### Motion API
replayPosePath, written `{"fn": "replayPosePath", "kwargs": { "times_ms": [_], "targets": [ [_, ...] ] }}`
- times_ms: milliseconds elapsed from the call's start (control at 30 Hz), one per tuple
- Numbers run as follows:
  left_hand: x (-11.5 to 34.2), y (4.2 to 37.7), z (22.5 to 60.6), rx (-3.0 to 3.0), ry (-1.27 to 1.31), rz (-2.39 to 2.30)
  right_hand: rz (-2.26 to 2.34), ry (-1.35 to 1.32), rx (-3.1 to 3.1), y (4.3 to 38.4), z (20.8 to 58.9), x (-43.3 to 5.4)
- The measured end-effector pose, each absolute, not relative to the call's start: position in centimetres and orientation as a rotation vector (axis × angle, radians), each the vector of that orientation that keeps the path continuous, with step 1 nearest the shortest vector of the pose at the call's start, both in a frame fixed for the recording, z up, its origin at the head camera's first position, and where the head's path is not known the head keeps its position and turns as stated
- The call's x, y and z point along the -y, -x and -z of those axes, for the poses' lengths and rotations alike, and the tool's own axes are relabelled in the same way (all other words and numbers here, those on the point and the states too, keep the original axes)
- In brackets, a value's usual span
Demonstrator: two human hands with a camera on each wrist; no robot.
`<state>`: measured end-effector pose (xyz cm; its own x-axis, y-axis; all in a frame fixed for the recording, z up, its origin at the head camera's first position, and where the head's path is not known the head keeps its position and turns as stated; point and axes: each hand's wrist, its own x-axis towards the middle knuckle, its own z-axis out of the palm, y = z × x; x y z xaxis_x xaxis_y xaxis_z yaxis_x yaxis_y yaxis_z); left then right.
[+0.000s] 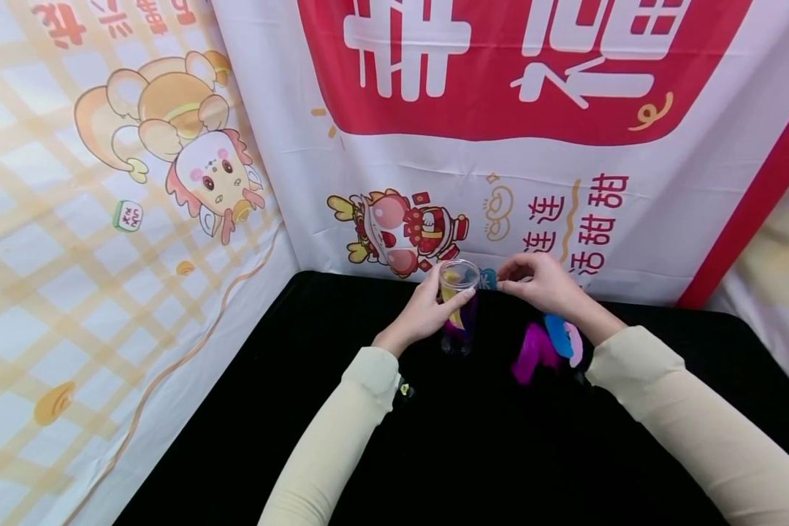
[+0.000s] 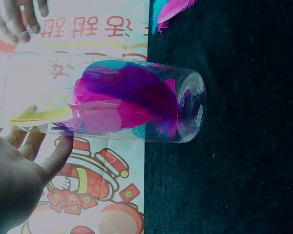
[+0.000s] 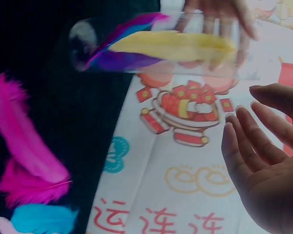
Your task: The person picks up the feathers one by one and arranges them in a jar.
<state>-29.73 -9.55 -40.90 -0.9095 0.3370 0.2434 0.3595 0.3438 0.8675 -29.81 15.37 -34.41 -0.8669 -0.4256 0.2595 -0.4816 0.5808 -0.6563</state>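
A clear plastic jar [image 2: 191,109] with an uncovered round mouth is gripped near its top by my left hand [image 1: 427,305], fingers and thumb around its wall. Inside it lie a yellow feather [image 3: 171,45], a purple feather [image 2: 122,85] and pink and blue ones, bunched toward the bottom. My right hand [image 1: 540,281] is just right of the mouth, fingers loosely bent and apart from the jar. Nothing shows between its fingertips in the right wrist view.
Loose magenta feathers [image 3: 27,134], a blue feather [image 3: 44,218] and a pale pink feather [image 1: 575,343] lie on the black tabletop [image 1: 473,453], below my right forearm. A printed cloth [image 1: 381,161] hangs along the table's far edge; another printed cloth [image 1: 105,307] is at the left.
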Motion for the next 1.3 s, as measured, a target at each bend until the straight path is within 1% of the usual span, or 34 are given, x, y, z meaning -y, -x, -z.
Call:
{"fn": "replayPosePath", "kwargs": {
  "times_ms": [233, 633, 1067, 1300],
  "targets": [
    [9.7, 29.5, 40.9, 2.579, 0.643, 1.636, -1.153, -0.772, 2.813, 29.8, 36.6, -16.5],
    [9.7, 29.4, 40.6, 2.588, 0.633, 1.617, -1.118, -0.761, 2.847, 29.8, 39.3, -18.3],
    [9.7, 29.6, 40.9, 2.592, 0.638, 1.621, -1.125, -0.565, 2.929, 29.4, 42.0, -20.2],
    [9.7, 29.6, 40.8, 2.594, 0.634, 1.611, -1.147, -0.447, 3.013, 29.5, 42.8, -21.0]
  ]
}}
